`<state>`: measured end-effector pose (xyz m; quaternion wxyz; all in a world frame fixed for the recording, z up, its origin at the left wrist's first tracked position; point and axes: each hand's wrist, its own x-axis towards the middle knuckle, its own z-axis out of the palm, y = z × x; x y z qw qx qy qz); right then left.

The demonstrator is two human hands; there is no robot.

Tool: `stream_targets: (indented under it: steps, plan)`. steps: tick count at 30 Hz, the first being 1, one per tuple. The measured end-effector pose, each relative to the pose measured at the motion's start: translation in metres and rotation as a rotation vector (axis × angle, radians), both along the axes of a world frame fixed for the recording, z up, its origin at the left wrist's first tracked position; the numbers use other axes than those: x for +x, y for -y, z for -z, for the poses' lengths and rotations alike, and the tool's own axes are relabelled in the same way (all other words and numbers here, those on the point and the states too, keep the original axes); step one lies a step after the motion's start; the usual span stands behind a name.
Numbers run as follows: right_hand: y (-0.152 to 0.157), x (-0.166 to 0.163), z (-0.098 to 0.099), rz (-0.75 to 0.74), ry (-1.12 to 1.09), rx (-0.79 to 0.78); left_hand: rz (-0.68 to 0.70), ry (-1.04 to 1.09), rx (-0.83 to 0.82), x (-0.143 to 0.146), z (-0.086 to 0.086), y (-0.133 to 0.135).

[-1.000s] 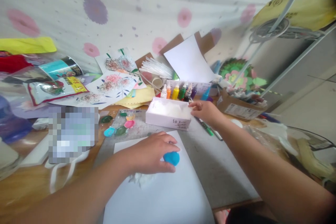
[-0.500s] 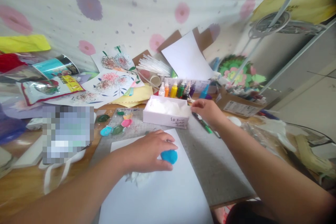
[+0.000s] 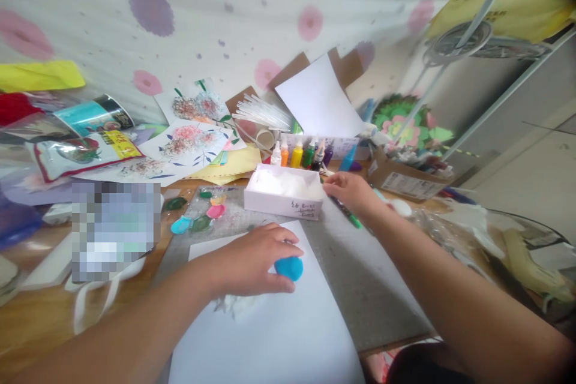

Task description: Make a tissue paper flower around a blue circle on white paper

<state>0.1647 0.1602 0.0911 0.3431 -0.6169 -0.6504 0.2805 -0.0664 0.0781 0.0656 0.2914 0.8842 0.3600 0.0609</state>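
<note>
Item: blue lump (image 3: 289, 267), on paper (image 3: 279, 336), mid-table (image 3: 40, 312). Our left hand (image 3: 252, 261) is nearer and grasps it, fingers curled over its left side. Our right hand (image 3: 353, 192) lies beyond, at the right end of the box (image 3: 284, 192); we cannot tell whether it grips anything.

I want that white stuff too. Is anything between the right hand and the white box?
Nothing visible. The right hand is at the right end of the white box, fingertips by its corner. A green pen lies under the hand, not between them. The left hand holds a blue lump.
</note>
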Motion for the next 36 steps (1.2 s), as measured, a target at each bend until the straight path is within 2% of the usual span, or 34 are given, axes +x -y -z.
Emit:
stream_targets:
  steps: [4,9,21,25,30,33,36]
  plan:
    - [-0.002,-0.002,0.004,0.020,-0.023,0.015,0.004,-0.010,0.013,0.000,0.000,-0.001]
    - [-0.001,0.002,-0.001,0.025,-0.082,0.064,0.007,-0.016,0.009,0.000,0.000,0.001]
    - [0.006,-0.002,-0.003,0.005,-0.055,-0.013,0.008,-0.004,0.016,0.000,0.001,0.000]
    - [0.005,0.001,0.002,-0.041,-0.095,-0.032,0.006,-0.001,0.018,-0.001,0.001,0.000]
    - [0.002,0.003,0.009,-0.182,-0.150,-0.058,0.008,0.005,0.015,0.000,0.000,0.001]
    - [0.002,0.001,0.009,-0.243,-0.114,-0.046,0.006,0.002,0.008,0.000,-0.001,0.000]
    - [0.000,-0.001,0.009,-0.243,-0.025,0.002,0.008,0.000,0.006,0.000,-0.002,0.001]
